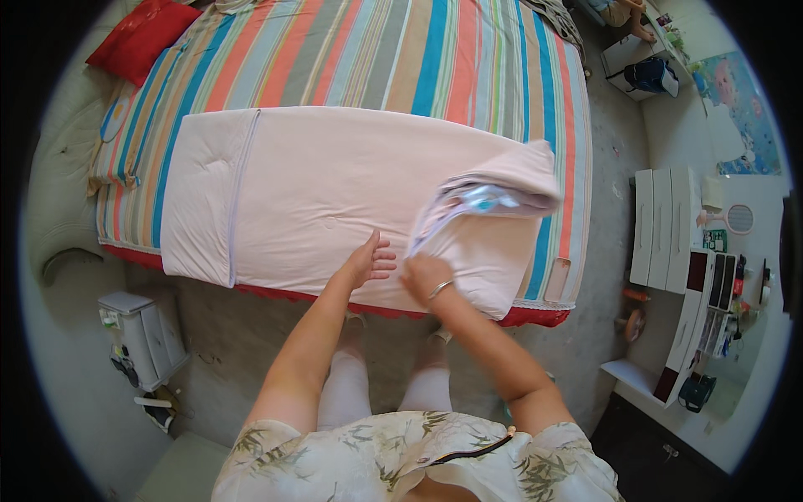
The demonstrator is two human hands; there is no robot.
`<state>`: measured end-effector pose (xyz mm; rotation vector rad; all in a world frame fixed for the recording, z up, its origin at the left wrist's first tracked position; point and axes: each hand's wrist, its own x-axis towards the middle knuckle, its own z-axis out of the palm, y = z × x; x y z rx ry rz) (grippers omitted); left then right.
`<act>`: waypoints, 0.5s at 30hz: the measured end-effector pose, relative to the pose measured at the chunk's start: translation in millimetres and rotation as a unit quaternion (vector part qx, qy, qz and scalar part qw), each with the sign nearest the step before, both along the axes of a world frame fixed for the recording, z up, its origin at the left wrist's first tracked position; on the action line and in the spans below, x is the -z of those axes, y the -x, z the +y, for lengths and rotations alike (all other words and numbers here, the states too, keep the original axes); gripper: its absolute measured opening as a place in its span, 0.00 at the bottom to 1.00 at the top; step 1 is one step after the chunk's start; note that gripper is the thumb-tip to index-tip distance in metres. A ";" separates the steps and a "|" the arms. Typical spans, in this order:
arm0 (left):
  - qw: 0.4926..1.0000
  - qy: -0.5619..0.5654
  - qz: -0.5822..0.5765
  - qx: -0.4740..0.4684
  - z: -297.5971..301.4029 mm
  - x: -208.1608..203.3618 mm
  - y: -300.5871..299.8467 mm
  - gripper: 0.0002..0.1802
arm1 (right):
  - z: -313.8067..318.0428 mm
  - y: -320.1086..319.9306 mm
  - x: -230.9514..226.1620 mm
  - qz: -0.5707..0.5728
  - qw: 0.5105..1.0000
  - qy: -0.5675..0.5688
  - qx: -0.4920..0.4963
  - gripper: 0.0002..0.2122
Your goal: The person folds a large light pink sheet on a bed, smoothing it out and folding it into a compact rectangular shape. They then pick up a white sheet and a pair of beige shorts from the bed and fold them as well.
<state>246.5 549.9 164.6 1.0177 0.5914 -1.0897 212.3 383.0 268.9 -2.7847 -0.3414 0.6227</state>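
Pinched the pink quilt (318,176) on the near side of the striped bed (335,58) with right hand (427,278), held left hand (368,261) spread; perhaps risked crooked creases from one-handed tugging.

I can read no text, label, number or sign from here. The blue patch (485,199) in the fold of the pink quilt (335,167) is blurred, and any lettering on the wall poster (732,96) or the green box (715,240) is too small for me to make out.
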 end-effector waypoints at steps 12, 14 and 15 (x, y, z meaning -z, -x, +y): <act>0.979 -0.124 -0.160 0.014 69.4 81.4 39.5 0.31 | -37.2 8.6 135.0 -0.012 0.892 -0.198 0.406 0.15; 0.978 -0.135 -0.159 0.010 70.9 91.1 44.0 0.32 | -61.7 -40.4 136.6 -0.045 0.862 -0.158 0.479 0.26; 0.968 -0.159 -0.191 0.029 67.9 89.3 44.6 0.34 | -77.1 -59.9 145.4 -0.130 0.880 -0.131 0.437 0.30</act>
